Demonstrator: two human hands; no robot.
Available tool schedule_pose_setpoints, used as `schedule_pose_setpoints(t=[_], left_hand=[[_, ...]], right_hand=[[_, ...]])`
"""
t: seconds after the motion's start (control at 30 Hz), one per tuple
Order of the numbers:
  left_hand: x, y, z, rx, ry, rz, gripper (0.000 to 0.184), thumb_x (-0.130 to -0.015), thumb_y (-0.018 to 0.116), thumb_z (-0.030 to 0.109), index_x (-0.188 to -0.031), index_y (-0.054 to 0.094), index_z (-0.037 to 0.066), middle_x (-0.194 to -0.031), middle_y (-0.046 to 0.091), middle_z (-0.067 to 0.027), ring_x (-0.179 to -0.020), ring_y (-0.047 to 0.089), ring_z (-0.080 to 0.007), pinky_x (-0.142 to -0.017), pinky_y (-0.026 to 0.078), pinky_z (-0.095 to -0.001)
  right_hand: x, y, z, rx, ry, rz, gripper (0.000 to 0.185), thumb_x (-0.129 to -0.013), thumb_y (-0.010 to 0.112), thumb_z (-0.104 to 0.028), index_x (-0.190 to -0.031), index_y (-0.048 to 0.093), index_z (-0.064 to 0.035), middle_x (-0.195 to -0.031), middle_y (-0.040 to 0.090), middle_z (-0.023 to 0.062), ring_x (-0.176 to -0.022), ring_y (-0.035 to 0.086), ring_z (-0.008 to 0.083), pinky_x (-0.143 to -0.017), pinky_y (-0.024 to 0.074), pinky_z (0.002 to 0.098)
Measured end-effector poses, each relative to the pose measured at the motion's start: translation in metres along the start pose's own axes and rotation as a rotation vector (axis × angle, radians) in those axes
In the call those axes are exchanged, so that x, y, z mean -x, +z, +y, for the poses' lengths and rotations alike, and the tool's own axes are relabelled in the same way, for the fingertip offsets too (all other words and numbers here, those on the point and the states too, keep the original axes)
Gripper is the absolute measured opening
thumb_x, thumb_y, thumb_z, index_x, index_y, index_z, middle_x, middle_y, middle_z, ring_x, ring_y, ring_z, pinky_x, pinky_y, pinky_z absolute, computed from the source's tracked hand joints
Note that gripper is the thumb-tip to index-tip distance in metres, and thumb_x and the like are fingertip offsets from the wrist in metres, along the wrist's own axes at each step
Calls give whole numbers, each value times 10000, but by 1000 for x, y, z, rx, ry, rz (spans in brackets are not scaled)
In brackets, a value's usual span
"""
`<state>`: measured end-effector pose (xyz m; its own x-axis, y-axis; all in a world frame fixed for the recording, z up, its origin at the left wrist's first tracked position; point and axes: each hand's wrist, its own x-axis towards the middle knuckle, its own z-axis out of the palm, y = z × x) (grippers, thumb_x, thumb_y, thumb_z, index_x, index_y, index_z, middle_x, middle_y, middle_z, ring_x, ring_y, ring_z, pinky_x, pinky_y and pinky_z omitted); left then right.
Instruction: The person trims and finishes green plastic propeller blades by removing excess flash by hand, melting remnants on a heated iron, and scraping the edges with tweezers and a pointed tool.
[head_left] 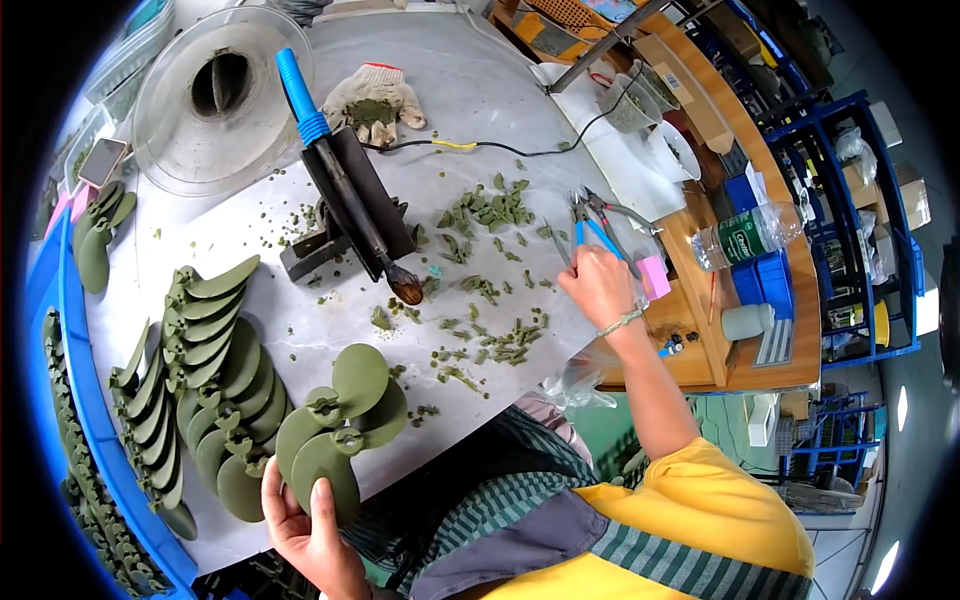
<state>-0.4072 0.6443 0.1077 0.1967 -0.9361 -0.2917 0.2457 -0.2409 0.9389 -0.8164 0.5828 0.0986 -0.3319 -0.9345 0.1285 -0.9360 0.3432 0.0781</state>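
My left hand (315,530), at the bottom, pinches a green wax piece (325,475) with several rounded discs on a jointed stem. Beside it on the left lie rows of similar green pieces (215,370). My right hand (600,285) is at the table's right side, fingers curled beside the blue-handled pliers (578,222) and a pointed tool (553,240). Whatever its fingers hold is too small to name. Between my hands are scattered green scraps (505,345). A soldering iron with a blue handle (297,95) rests on a dark metal stand (365,200), its brown tip pointing down.
A round clear disc (220,110) with a dark centre and a stained glove (375,100) lie at the back. A black cord (510,148) crosses the table. A bottle (745,238) stands on the right bench; a blue tray (85,370) borders the left.
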Motion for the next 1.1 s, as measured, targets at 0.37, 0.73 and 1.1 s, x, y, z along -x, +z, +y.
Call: schedule_pose_setpoints(t=[0.37, 0.73, 1.1], left_hand=[[-3, 0, -1, 47, 21, 13, 512, -893, 622, -92, -1378, 456, -86, -1214, 661, -175, -1105, 635, -199, -983, 486, -315], [-4, -5, 4, 57, 11, -62, 532, -895, 667, -71, -1386, 462, -87, -1265, 642, -168, -1132, 627, -180, -976, 487, -284], [-6, -5, 19, -12, -1, -184, 535, -895, 674, -60, -1391, 477, -89, -1266, 634, -158, -1113, 628, -174, -957, 500, -284]], right_hand=[[-6, -25, 14, -885, 166, 16, 219, -924, 644, -169, -1066, 662, -3, -884, 724, 152, -764, 702, 221, -696, 536, 327], [40, -97, -71, -1846, -254, -91, 218, -1010, 562, -110, -1151, 599, 53, -949, 685, 142, -751, 680, 170, -681, 570, 266], [52, -105, -150, -1504, -671, -419, 85, -979, 581, -14, -968, 624, 59, -934, 695, 153, -683, 683, 173, -596, 556, 267]])
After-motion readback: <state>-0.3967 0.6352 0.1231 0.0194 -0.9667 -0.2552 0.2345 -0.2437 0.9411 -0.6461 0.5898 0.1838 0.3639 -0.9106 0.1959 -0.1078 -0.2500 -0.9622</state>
